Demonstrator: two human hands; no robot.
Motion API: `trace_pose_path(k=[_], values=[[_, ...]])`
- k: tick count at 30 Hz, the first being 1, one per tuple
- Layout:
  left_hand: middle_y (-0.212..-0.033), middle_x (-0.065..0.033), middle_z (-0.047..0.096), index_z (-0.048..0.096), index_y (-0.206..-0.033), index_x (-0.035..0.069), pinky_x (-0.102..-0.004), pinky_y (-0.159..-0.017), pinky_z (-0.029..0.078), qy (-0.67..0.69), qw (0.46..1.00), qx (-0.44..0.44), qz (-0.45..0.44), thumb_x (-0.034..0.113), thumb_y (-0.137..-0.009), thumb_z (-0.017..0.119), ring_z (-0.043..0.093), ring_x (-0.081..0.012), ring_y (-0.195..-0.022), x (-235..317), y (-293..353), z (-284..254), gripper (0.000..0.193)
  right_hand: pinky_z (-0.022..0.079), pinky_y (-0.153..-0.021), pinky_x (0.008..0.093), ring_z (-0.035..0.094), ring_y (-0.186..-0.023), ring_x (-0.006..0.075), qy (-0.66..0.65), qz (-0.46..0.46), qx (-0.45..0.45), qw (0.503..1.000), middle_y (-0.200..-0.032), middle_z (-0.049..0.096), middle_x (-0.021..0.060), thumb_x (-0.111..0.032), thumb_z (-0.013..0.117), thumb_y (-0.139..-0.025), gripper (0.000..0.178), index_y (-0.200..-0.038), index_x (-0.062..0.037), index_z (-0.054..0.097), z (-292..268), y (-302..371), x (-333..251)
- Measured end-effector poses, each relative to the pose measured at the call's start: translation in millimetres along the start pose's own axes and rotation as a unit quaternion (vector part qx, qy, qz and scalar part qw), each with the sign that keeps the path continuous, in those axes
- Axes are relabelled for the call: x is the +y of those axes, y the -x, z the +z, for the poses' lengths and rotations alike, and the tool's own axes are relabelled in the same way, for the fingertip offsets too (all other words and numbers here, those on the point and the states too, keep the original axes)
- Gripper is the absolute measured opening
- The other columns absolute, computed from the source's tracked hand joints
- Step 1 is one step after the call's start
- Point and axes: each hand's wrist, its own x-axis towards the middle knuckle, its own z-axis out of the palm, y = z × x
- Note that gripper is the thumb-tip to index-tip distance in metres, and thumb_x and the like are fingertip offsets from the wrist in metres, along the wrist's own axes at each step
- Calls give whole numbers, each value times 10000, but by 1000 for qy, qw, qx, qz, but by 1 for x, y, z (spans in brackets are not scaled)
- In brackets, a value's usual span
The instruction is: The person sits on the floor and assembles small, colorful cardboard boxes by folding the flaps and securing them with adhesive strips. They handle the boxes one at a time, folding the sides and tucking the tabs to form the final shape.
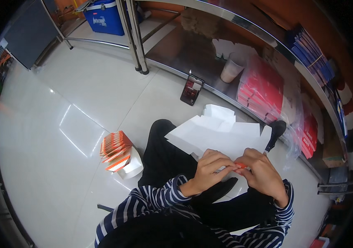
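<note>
My left hand [212, 168] and my right hand [264, 173] meet above my lap, both closed, fingertips pinching a small orange piece [240, 165] between them. The fingers cover most of it, so its kind is hidden. Just beyond my hands, flat white cardboard sheets with cut flaps [220, 136] lie near my legs and shoe. To the left of my knee, a pile of orange-and-white folded paper pieces [116, 148] sits on and beside a round white container [134, 166] on the floor.
A phone [192, 89] leans against the low metal shelf [172, 53]. On that shelf stand a plastic cup with a brownish drink [232, 68] and plastic-wrapped red flat stacks [263, 84]. A blue cooler box [104, 18] rests on a far rack. Pale tiles [52, 136] form the floor.
</note>
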Motion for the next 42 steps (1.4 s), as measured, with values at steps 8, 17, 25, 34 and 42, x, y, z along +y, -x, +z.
trace_pose_path(k=[8,17,25,34,42], values=[[-775,-49,608,638,-924,56,-284,-671,411,26,999,-4,-21,53,-684,713,544,-172,-698,-1,2,-1,252,403,-686,370,516,-775,298,-7,-29,-35,999,-749,516,132,-11,617,-704,161,-864,-3,623,-1,-2,6],[-804,-61,518,628,-944,-53,-264,-729,473,390,868,-89,-294,2,-826,594,544,-142,-796,-39,-1,-25,135,319,-937,374,458,-1095,295,149,-53,242,957,-1123,503,181,-168,604,-820,384,-1154,-22,484,-20,-5,1],[-1358,-143,403,357,-1346,67,-490,-1021,312,673,676,-79,-289,335,-813,584,386,-322,-1248,-69,6,-33,639,293,-1019,341,396,-1210,231,-297,33,163,940,-1281,440,160,-218,606,-857,525,-1290,-6,401,-3,-22,46],[-1287,-146,480,393,-1315,-2,-400,-1027,305,487,829,-48,-272,418,-793,447,442,-286,-1201,-44,-30,-67,673,477,-675,281,585,-760,99,-340,17,162,926,-794,655,63,-155,583,-876,212,-990,23,596,0,-22,33],[-881,-44,535,598,-1133,-14,-196,-671,392,20,982,120,-145,-38,-718,677,478,-91,-765,30,-46,-48,423,458,-593,310,604,-675,224,7,-202,253,946,-852,628,88,-65,631,-724,253,-977,-56,631,19,-19,1]])
